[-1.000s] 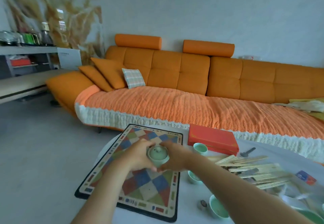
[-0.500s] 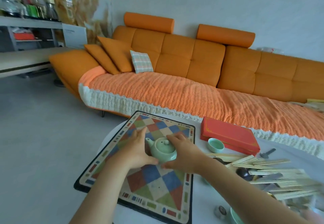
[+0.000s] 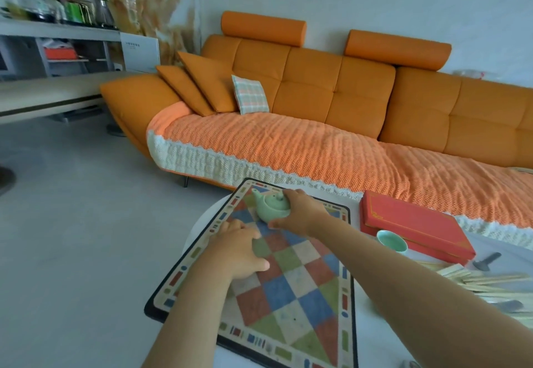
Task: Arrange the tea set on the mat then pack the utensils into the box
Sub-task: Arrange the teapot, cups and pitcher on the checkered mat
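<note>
A pale green teapot (image 3: 269, 205) stands at the far left corner of the checkered mat (image 3: 291, 281), spout pointing left. My right hand (image 3: 300, 214) grips the pot's right side, fingers over the top and thumb below. Nearer me, my left hand (image 3: 238, 249) rests on the mat, fingers loosely curled and holding nothing. A green tea cup (image 3: 392, 240) sits off the mat in front of the shut red box (image 3: 412, 223). Bamboo utensils (image 3: 484, 281) lie in a pile at the right, with a dark metal tool (image 3: 487, 261) beside them.
The mat lies on a white round table (image 3: 199, 223) whose left edge drops to the grey floor. An orange sofa (image 3: 317, 114) with a knitted cover runs close behind the table. A shelf unit (image 3: 57, 47) stands far left.
The teapot has moved from the mat's middle to its far left corner in my right hand. My left hand has let go and come back toward me. The camera has turned left.
</note>
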Demonstrator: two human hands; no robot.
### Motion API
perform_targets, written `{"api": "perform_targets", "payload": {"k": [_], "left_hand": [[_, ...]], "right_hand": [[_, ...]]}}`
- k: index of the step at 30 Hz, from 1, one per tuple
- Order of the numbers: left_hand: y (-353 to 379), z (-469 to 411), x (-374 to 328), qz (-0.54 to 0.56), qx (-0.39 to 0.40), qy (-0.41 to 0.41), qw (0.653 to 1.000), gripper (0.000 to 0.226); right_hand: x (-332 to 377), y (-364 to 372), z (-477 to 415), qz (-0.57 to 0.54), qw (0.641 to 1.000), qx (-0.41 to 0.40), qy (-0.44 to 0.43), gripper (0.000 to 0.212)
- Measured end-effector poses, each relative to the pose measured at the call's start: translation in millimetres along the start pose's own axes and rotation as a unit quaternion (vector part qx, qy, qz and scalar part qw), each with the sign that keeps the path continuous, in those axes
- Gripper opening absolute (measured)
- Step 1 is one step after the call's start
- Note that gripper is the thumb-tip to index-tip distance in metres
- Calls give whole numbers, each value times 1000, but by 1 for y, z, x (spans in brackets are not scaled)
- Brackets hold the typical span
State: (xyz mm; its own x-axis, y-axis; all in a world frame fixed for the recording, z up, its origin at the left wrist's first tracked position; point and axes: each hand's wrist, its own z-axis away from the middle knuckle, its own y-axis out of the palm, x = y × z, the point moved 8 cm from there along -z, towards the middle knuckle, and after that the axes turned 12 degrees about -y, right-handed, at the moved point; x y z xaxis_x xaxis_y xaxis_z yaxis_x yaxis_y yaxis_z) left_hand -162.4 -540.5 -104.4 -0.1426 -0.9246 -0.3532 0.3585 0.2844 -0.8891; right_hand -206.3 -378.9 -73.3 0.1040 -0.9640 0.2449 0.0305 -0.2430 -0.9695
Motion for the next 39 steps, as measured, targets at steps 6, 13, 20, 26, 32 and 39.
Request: {"api": "perform_targets", "payload": {"k": [6, 13, 20, 26, 32, 39], "left_hand": [[-5, -12, 3, 31, -4, 3, 1000, 61], [-7, -13, -5, 2, -17, -20, 1000, 54], [-12, 14, -60, 78, -72, 43, 993, 40], [20, 51, -149, 158, 4, 147, 976, 38], [59, 71, -193, 112, 138, 175, 968, 63], [76, 68, -200, 70, 118, 197, 971, 65]], "right_hand": [[4, -1, -48, -32, 999, 7, -9, 86], [4, -8, -45, 8, 1000, 6, -17, 103], [-29, -72, 44, -68, 995, -72, -32, 44], [-93, -90, 140, -31, 997, -65, 26, 30], [-147, -74, 186, 26, 993, -35, 112, 62], [-164, -55, 178, 32, 987, -66, 141, 65]]}}
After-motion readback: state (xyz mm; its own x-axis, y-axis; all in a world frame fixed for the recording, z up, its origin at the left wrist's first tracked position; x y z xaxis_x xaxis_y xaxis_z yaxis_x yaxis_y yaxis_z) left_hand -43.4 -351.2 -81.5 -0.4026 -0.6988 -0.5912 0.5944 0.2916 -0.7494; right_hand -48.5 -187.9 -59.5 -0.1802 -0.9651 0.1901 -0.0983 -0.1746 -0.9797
